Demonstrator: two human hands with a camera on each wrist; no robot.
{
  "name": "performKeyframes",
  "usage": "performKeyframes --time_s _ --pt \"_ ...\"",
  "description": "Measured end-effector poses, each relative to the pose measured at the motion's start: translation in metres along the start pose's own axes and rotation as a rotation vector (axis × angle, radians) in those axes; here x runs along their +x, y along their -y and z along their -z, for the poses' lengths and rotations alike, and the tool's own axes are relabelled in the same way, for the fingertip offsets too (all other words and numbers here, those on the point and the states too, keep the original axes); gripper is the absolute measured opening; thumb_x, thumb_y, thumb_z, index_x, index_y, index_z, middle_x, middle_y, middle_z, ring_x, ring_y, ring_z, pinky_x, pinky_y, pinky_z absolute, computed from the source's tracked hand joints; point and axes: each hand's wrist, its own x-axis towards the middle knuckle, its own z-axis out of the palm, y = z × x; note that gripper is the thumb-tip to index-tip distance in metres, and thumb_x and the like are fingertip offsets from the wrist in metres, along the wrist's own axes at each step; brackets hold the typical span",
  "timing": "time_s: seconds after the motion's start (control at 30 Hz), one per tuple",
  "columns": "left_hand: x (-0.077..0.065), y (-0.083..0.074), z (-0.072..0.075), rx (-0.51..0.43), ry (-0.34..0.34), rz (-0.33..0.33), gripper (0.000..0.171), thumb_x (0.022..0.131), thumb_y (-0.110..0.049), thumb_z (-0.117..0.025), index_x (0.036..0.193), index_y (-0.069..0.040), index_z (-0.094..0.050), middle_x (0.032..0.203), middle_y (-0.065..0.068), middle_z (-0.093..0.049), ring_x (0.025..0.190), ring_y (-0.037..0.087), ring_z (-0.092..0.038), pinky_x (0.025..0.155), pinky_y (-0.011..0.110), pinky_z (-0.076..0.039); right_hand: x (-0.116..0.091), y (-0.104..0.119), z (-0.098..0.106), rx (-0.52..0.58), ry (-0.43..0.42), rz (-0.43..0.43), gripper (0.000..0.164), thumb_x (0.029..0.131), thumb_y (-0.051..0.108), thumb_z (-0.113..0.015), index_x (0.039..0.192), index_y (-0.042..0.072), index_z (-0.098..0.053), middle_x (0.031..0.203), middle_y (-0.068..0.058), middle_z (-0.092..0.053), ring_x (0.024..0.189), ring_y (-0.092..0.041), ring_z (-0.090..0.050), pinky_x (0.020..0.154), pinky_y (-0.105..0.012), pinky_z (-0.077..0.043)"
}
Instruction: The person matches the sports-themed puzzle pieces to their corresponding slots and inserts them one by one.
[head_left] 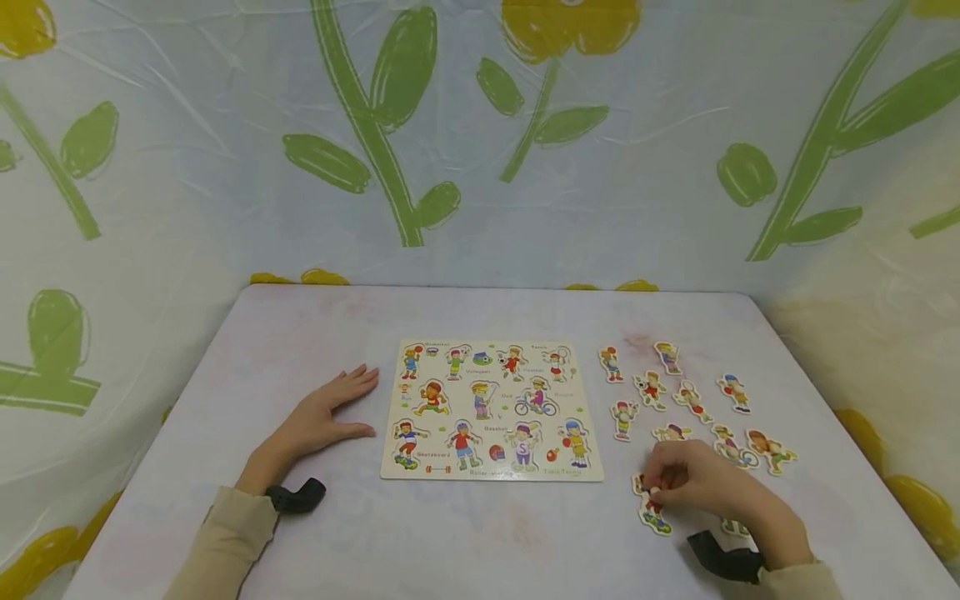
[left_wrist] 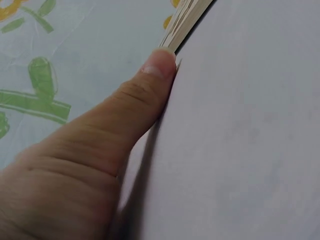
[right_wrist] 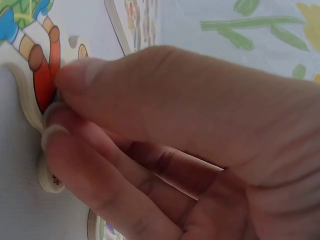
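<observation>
1. Head view: the puzzle board [head_left: 491, 410] lies flat near the middle of the table [head_left: 480, 542], well clear of every table edge. A broad bare strip runs along the near edge and another beyond the board up to the far edge, where the flowered plastic sheet [head_left: 480, 150] rises as a backdrop.
2. Head view: the left hand [head_left: 322, 423] rests flat on the table, fingers straight and spread, just beside the board's left edge and not touching it; it holds nothing.
3. Head view: the right hand [head_left: 693, 483] is curled over a cut-out figure piece [head_left: 651, 508] near the board's near right corner, pinching it at its upper end. The other loose pieces [head_left: 693, 400] lie scattered to the right of the board, mostly apart from one another, with bare table between them and the right edge.
4. Head view: small captions are printed on the board; "Skateboard", "Baseball" and "Tennis" can be made out, the rest is too small to read.
5. Left wrist view: the left thumb [left_wrist: 135, 105] lies straight on the table, its tip close to the board's layered edge [left_wrist: 182, 22]; whether they touch I cannot tell.
6. Right wrist view: the right hand's fingers [right_wrist: 90, 165] and thumb grip the figure piece [right_wrist: 37, 65] by its pale rim; no writing is legible.
</observation>
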Motion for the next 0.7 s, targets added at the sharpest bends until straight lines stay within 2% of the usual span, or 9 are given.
performKeyframes --time_s 0.1,0.2,0.37,0.6,0.7 --pt "0.001 0.001 -0.003 0.159 0.058 0.011 0.089 0.088 -0.056 -0.067 0.155 -0.009 -0.033 0.162 0.002 -0.027 0.151 0.023 -0.018 0.124 0.034 -0.008 0.000 0.002 0.000 0.005 0.006 0.013 0.011 0.083 0.009 -0.078 0.087 0.014 -0.070 0.082 0.001 -0.063 0.069 -0.009 -0.059 0.058 -0.024 -0.052" --pt "0.000 0.001 -0.005 0.252 0.089 0.006 0.089 0.092 -0.060 -0.060 0.157 -0.009 -0.027 0.164 0.002 -0.020 0.152 0.023 -0.012 0.124 0.036 -0.006 0.001 0.004 0.002 -0.035 -0.005 0.029 0.012 0.082 0.007 -0.079 0.086 0.015 -0.070 0.082 0.003 -0.062 0.069 -0.007 -0.058 0.057 -0.024 -0.052" --pt "-0.002 -0.003 -0.002 0.241 0.080 0.006 0.087 0.092 -0.057 -0.063 0.156 -0.008 -0.029 0.164 0.003 -0.022 0.151 0.025 -0.015 0.124 0.039 -0.010 0.004 0.012 0.005 -0.132 -0.059 0.067 0.015 0.081 0.008 -0.081 0.086 0.018 -0.071 0.084 0.007 -0.062 0.070 -0.004 -0.055 0.058 -0.022 -0.052" --pt "-0.001 -0.010 0.001 0.230 0.086 -0.025 0.084 0.092 -0.050 -0.065 0.154 -0.004 -0.032 0.162 0.008 -0.025 0.150 0.029 -0.018 0.123 0.044 -0.013 0.014 0.023 0.011 -0.194 -0.136 0.213 0.018 0.080 0.003 -0.081 0.089 0.016 -0.072 0.085 0.006 -0.063 0.068 -0.003 -0.057 0.057 -0.021 -0.053" --pt "0.000 -0.010 0.001 0.242 0.084 -0.021 0.085 0.092 -0.050 -0.065 0.155 -0.005 -0.031 0.162 0.007 -0.025 0.150 0.028 -0.018 0.123 0.043 -0.013 0.021 0.031 0.013 -0.212 -0.144 0.237 0.018 0.080 0.002 -0.081 0.090 0.014 -0.073 0.086 0.006 -0.063 0.069 -0.003 -0.056 0.058 -0.021 -0.054"
